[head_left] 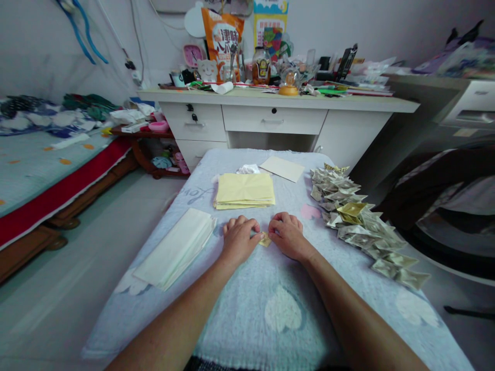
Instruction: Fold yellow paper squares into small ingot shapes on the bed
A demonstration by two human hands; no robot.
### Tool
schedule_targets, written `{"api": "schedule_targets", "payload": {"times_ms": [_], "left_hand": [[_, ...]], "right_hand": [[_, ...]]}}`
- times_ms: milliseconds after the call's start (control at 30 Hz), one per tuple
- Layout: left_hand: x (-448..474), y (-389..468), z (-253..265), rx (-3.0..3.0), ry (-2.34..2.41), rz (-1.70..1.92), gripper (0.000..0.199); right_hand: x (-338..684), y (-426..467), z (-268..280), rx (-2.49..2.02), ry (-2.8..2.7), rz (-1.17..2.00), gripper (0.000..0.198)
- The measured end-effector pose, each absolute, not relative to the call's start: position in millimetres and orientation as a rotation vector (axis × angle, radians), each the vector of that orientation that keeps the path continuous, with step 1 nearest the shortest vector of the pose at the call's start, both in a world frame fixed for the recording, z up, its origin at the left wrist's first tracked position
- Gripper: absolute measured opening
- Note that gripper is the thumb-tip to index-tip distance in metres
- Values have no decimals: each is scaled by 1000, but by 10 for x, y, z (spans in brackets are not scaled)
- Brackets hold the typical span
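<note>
A small folded piece of yellow paper [265,239] lies on the cloth-covered table between my hands, largely hidden by the fingers. My left hand [240,238] presses on its left side with thumb and curled fingers. From the right, my right hand [287,234] pinches it the same way. Just beyond the hands sits a stack of yellow paper sheets [244,190]. To the left is a slanted pile of long white paper strips [176,250]. Along the right edge runs a row of folded paper pieces [359,226], mostly greyish with some yellow.
A pale card [282,168] and a crumpled white tissue [248,169] lie at the table's far end. Behind stands a white desk [274,103] crowded with jars, a snack bag and papers. A bed [50,170] is at left, a washing machine [464,170] at right.
</note>
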State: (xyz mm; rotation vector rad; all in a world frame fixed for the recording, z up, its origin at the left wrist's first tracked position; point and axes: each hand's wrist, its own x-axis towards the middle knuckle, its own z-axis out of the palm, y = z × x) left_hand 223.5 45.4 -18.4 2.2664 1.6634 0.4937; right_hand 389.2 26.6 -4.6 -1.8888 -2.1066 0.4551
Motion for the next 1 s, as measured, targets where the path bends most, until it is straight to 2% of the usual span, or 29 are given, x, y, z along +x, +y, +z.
{"api": "schedule_targets", "payload": {"times_ms": [300,433,1000], "left_hand": [[2250,440,-197,2283,1622,508,16],[2247,443,-194,2274,1613,520,14],[2216,421,-198,2335,1491,557,12]], "right_hand": [[3867,236,-108,-1900,-2136,327,13],[3868,224,-113,-1867,-2148,338,21],[3855,199,-140,-1856,-2096,297,21]]}}
